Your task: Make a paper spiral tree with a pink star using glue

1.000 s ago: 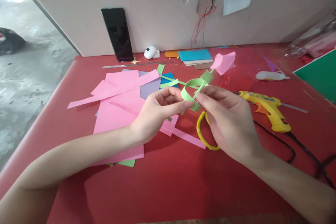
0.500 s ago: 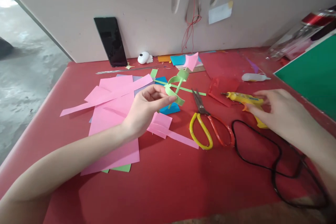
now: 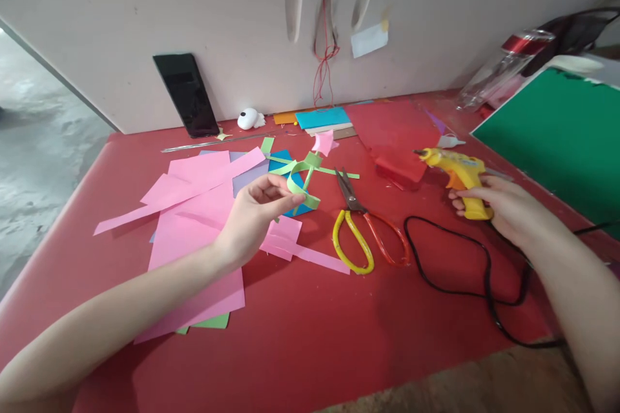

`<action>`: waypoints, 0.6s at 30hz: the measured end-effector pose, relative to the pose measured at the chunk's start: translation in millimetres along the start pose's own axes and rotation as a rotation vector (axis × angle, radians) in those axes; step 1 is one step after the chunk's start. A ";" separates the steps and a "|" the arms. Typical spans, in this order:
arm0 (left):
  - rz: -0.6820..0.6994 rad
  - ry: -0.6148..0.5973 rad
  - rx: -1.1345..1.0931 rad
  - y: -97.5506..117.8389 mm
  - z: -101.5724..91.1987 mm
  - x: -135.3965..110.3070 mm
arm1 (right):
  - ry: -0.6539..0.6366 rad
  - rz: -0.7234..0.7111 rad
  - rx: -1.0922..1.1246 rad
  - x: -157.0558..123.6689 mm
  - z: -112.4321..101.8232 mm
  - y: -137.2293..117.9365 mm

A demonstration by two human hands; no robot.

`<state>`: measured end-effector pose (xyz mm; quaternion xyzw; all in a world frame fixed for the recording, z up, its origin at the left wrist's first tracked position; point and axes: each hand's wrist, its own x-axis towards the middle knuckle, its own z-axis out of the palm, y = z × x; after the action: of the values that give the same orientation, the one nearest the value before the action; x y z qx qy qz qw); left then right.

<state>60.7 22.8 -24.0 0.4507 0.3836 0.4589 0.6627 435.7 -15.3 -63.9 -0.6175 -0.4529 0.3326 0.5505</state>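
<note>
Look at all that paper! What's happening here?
A person is doing paper craft at a red table. The left hand pinches a paper flower, green looped strips with a pink bloom on top, above the pink paper sheets. The right hand grips the handle of a yellow hot glue gun, its nozzle pointing toward the flower but well apart from it. Scissors lie on the table between the two hands.

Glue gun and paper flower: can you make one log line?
left hand: pinches paper flower stem | right hand: grips glue gun handle | scissors: lying on red table between hands | gun and flower: apart
</note>
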 end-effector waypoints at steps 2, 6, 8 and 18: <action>0.001 -0.025 -0.015 -0.9 0.0 -0.2 | -0.019 0.119 0.001 -3.2 3.0 -10.5; -0.007 -0.024 -0.035 -3.2 0.4 -1.3 | -0.043 0.257 -0.024 -6.3 9.9 -22.2; -0.004 -0.015 -0.040 -3.5 2.6 -0.1 | -0.054 0.288 -0.068 -7.4 14.0 -22.1; -0.085 -0.224 -0.261 -3.5 73.3 82.0 | -0.057 0.458 -0.487 -6.5 24.2 -12.7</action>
<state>152.5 82.4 -13.0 0.3925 0.2632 0.4234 0.7729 408.8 -12.4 -56.3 -0.8071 -0.3837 0.3470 0.2846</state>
